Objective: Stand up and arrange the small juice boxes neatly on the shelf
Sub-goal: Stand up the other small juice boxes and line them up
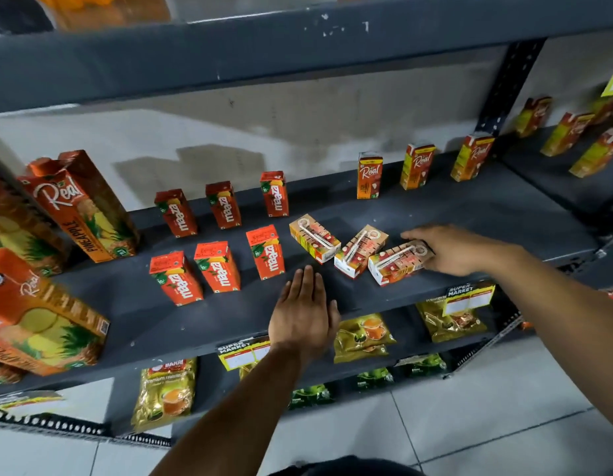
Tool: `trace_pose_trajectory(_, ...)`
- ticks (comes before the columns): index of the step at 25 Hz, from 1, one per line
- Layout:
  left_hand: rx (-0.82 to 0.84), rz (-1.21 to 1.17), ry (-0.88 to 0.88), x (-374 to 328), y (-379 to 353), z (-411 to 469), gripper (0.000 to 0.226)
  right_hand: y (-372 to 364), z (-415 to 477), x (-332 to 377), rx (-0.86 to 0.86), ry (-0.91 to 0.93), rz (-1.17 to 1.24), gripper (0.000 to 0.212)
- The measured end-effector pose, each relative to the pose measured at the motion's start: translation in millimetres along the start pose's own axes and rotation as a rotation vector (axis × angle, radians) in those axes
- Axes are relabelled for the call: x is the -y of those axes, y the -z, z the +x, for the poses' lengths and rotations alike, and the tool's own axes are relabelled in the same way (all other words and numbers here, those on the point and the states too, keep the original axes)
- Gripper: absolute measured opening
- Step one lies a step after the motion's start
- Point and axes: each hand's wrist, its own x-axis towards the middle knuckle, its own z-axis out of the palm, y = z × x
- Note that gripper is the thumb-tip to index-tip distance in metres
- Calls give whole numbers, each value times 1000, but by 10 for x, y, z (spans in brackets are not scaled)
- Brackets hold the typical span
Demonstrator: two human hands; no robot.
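Hands differ: left hand (303, 312) flat, open on shelf (167, 317), right hand (449, 250) gripping fallen juice box (397, 264)

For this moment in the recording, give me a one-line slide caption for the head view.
Right hand grasps one of three toppled Real juice boxes on the grey shelf; left hand rests flat nearby.

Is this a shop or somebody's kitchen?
Most likely a shop: the grey metal shelf holds rows of Maaza juice boxes, and yellow "Super Market" price tags hang on its edge.
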Motion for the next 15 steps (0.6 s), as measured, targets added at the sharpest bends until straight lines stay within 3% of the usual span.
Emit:
trace_pose_trajectory(8,-10,-4,-1,7,26,-28,66,-142,-43,-139,-68,-2,90,72)
trace_pose_trajectory(15,-49,-65,116,-111,94,-8,65,-206,134,-415,-10,118,189,77)
